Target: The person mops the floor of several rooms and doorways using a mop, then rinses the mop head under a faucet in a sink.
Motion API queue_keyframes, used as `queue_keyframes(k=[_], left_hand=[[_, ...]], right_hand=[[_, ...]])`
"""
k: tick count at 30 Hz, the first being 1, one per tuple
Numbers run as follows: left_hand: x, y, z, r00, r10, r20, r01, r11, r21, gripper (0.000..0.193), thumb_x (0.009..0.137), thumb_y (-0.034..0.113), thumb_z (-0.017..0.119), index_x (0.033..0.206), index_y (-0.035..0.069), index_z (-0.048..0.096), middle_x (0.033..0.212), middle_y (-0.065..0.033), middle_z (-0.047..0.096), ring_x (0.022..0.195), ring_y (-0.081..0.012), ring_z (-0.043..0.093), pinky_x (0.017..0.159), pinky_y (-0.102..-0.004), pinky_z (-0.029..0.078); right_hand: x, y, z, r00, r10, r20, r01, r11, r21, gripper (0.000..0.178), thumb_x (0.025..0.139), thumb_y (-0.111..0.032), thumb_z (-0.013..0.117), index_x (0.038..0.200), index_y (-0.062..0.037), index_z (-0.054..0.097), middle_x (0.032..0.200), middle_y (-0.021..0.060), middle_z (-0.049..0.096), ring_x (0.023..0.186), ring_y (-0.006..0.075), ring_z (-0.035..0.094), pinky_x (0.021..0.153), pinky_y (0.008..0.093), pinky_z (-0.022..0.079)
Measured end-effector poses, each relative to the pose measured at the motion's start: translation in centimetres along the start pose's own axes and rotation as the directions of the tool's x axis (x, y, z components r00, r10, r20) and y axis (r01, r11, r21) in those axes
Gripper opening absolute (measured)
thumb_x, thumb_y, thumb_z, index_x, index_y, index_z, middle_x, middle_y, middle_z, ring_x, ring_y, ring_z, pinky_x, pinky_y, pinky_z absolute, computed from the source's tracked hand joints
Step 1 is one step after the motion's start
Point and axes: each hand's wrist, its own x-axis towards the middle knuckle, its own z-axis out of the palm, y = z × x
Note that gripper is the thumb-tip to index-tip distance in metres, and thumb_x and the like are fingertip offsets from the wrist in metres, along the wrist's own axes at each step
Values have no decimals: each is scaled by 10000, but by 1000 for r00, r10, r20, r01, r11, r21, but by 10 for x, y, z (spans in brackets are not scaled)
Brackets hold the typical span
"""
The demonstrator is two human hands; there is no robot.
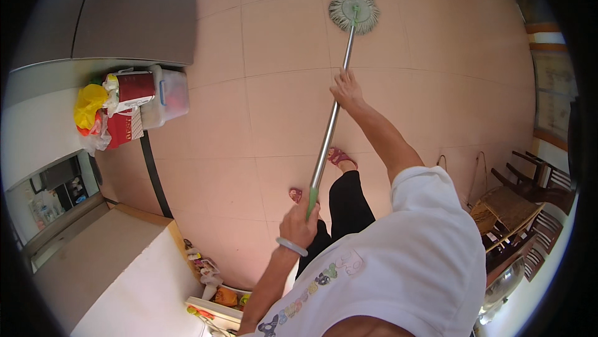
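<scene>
A mop with a round head of pale grey-green strands [354, 12] lies against the tiled floor, far ahead of me. Its silver metal handle [329, 126] runs slantwise back toward my body and ends in a green grip [313, 200]. My left hand [299, 224], with a pale bangle at the wrist, is closed round the green grip near my waist. Farther up the pole, my right hand [347, 90] wraps round the metal with the arm stretched forward. The undersides of both hands' fingers are partly hidden.
Pinkish floor tiles [286, 113] spread around my feet in red slippers [339, 156]. On the left stand a grey cabinet [134, 13], a clear plastic bin [168, 94] and boxes with bags. Wooden chairs [542, 181] and a woven basket [507, 205] crowd the right side.
</scene>
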Motion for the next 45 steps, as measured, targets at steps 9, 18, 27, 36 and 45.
queue_keyframes(k=[9, 18, 27, 36, 45], left_hand=[[-227, -84, -21, 925, -381, 13, 380, 925, 25, 492, 776, 234, 582, 1232, 117, 440, 712, -126, 567, 636, -248, 561, 583, -351, 445], [-107, -24, -20, 994, -84, 63, 87, 995, -43, 592, 787, 119, 574, 1307, 93, 291, 790, -187, 601, 662, -330, 615, 569, -342, 486], [100, 63, 90, 981, 193, 16, -188, 969, -159, 584, 793, 134, 508, 1297, 2, 243, 737, -270, 564, 678, -409, 569, 619, -439, 454], [10, -56, -1, 985, 169, 27, -171, 963, 207, 526, 786, 213, 572, 1262, 100, 380, 719, -160, 566, 636, -323, 562, 556, -422, 452], [-274, -266, -90, 860, -252, -443, 199, 966, -164, 142, 792, 177, 601, 858, 62, 653, 733, -120, 630, 602, -183, 609, 539, -282, 461]], right_hand=[[-135, -204, -80, 856, -481, 189, 312, 773, 552, 143, 707, -171, 558, 822, -98, 600, 914, 110, 531, 1020, 338, 435, 954, 565, 218], [-55, -91, -31, 958, -263, 118, 186, 876, 446, 102, 701, -107, 523, 792, -92, 566, 890, 120, 531, 997, 296, 451, 942, 449, 307], [33, 130, -40, 863, 160, 479, -146, 987, -66, 274, 823, -143, 467, 1073, -214, 553, 1337, -12, 354, 1288, 195, 215, 1035, 424, 187], [-39, 6, -26, 919, 141, 367, -126, 990, -64, 175, 767, -136, 521, 921, -151, 603, 1120, 59, 519, 1173, 220, 366, 935, 446, 285], [-167, -337, -32, 961, -264, 84, 185, 837, 515, 175, 643, -218, 639, 610, -68, 555, 659, 116, 544, 697, 309, 520, 750, 432, 375]])
